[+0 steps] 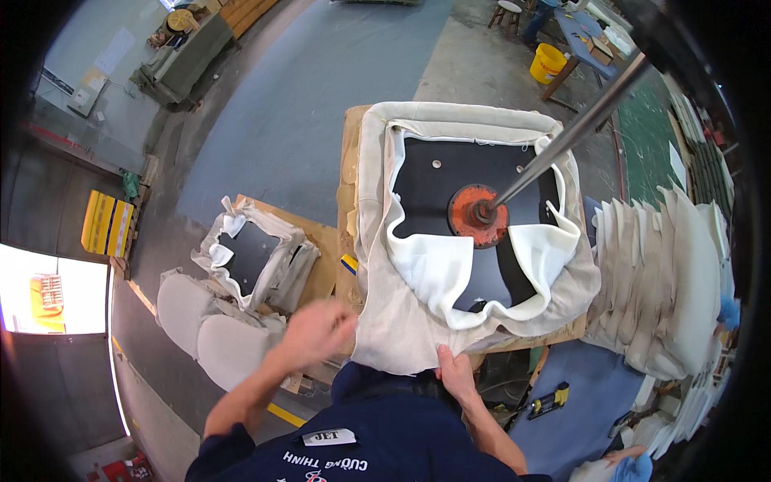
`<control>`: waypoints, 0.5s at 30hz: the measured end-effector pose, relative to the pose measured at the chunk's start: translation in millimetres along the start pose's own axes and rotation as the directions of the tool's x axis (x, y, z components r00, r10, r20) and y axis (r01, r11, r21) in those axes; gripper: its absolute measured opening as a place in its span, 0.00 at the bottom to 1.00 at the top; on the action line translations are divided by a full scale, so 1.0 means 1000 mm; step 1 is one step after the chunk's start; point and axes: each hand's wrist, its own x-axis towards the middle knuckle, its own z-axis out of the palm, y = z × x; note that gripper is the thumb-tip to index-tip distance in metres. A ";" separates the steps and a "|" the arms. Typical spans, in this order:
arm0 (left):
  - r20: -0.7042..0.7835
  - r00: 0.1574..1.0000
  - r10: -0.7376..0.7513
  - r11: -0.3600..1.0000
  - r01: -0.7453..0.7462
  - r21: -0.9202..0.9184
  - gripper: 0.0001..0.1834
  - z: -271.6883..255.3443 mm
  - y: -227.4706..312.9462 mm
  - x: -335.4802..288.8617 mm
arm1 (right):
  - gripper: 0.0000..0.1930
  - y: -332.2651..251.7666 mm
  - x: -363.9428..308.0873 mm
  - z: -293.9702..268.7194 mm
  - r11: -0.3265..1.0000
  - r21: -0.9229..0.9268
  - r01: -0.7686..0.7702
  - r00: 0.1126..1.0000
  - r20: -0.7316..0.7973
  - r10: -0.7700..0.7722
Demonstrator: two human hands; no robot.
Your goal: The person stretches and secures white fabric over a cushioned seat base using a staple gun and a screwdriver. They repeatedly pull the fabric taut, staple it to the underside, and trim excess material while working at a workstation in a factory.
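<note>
In front of me lies a seat cushion, bottom up, with a beige fabric cover around it. White padding folds loosely over its black base panel. An orange round press plate on a metal rod bears down on the panel. My right hand pinches the near edge of the cover, thumb on top and the other fingers hidden beneath. Just left of the cover's near corner is my left hand, smeared by motion; its fingers cannot be made out.
A wooden worktable carries the cushion. To the left stand another half-covered cushion and grey-beige cushions. Stacked covers rise at the right. A black-and-yellow tool lies on a blue surface.
</note>
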 end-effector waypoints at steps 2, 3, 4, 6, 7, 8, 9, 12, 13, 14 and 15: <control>-0.253 0.937 0.240 0.966 -0.206 0.155 0.14 -0.019 0.000 0.059 | 0.31 0.012 0.001 -0.003 1.000 -0.010 -0.002 1.000 0.027 0.003; -0.267 0.897 0.352 0.928 -0.297 0.223 0.15 -0.029 0.008 0.092 | 0.31 0.018 0.003 -0.005 0.999 -0.040 -0.011 0.999 0.030 0.013; -0.273 0.843 0.464 0.875 -0.388 0.290 0.16 -0.036 0.019 0.129 | 0.30 0.023 0.005 -0.007 0.997 -0.071 -0.021 0.999 0.026 0.023; -0.252 0.723 0.644 0.738 -0.500 0.453 0.19 -0.035 0.022 0.210 | 0.31 0.018 0.006 -0.014 0.992 -0.125 -0.021 0.999 0.037 0.026; -0.202 0.717 0.667 0.685 -0.484 0.544 0.20 -0.030 0.015 0.246 | 0.31 0.012 0.005 -0.015 0.990 -0.135 -0.037 0.999 0.031 0.041; -0.150 0.710 0.688 0.619 -0.467 0.632 0.21 -0.024 0.006 0.278 | 0.31 0.006 0.004 -0.016 0.989 -0.141 -0.049 0.998 0.022 0.053; -0.104 0.730 0.676 0.562 -0.418 0.714 0.21 -0.017 -0.007 0.305 | 0.31 0.003 0.004 -0.016 0.988 -0.142 -0.065 0.998 0.004 0.066; -0.047 0.768 0.639 0.431 -0.307 0.849 0.21 -0.009 -0.027 0.337 | 0.31 0.007 0.003 -0.017 0.989 -0.110 -0.097 0.995 -0.036 0.093; 0.002 0.811 0.586 0.375 -0.272 0.886 0.20 -0.007 -0.030 0.340 | 0.31 0.009 0.002 -0.017 0.991 -0.082 -0.106 0.994 -0.041 0.102; 0.047 0.850 0.524 0.310 -0.242 0.919 0.20 -0.011 -0.026 0.338 | 0.32 0.011 0.002 -0.014 0.992 -0.049 -0.117 0.992 -0.048 0.115; 0.084 0.887 0.454 0.242 -0.214 0.946 0.19 -0.016 -0.024 0.336 | 0.32 0.012 0.002 -0.016 0.990 -0.065 -0.121 0.992 -0.044 0.118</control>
